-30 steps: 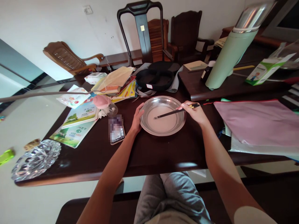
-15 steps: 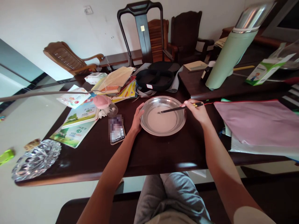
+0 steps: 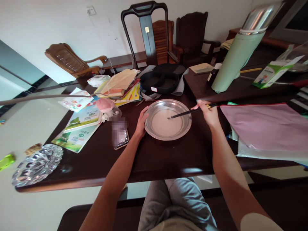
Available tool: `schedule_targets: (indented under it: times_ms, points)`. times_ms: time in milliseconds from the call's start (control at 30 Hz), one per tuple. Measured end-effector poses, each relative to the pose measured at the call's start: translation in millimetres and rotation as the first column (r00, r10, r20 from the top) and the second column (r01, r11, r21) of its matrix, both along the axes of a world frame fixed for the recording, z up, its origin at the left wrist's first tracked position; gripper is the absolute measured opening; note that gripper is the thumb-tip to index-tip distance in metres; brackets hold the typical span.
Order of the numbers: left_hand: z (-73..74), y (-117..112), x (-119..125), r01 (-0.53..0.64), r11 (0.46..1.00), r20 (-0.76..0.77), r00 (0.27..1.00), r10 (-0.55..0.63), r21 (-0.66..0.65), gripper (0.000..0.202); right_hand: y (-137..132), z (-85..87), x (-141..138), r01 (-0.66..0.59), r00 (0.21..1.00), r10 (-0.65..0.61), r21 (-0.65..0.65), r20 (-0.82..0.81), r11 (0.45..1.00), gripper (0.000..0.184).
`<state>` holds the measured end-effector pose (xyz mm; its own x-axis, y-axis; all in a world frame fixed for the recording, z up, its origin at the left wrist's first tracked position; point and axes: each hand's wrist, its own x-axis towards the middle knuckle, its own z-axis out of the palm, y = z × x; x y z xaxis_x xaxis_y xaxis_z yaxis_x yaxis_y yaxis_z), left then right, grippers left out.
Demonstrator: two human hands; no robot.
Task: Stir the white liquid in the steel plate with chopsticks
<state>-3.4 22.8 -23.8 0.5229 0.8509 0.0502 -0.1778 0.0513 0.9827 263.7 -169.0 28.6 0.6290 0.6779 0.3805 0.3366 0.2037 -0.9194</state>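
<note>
Right hand grips a likely light brush. Left of it, left hand holds a probably slick plate, best by its rim.

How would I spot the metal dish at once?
On the dark table, look to the middle. There the left hand touches a round metal dish and the right hand holds a slim black stick over it. Its plain metal distinguishes it from the faceted glass dish at the near-left corner.

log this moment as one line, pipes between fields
left hand: at left rim of round silver metal dish | right hand: holding slim black stick | tip: over dish, contact unclear
</note>
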Motion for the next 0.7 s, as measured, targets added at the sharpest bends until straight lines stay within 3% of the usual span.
schedule_targets:
  times_ms: [200,433,600,700]
  points:
    - [-0.3,0,0,0.003,1.000,0.007,1.000,-0.004,0.022,0.070,3,2.6,-11,-0.189,0.980,0.193,-0.094,0.039,0.977,0.057]
    - [1.2,-1,0,0.012,1.000,0.003,1.000,-0.012,-0.001,0.072,0,1.8,-1,-0.004,1.000,0.004,-0.020,0.012,1.000,0.059]
    - [0.8,-1,0,0.006,1.000,0.009,1.000,-0.006,-0.004,0.073,2,4.7,-10,-0.159,0.986,0.162,-0.090,0.032,0.983,0.059]
    - [1.1,-1,0,0.002,1.000,0.013,1.000,-0.002,-0.003,0.073,3,4.8,-11,-0.132,0.989,0.137,-0.076,0.061,0.988,0.058]
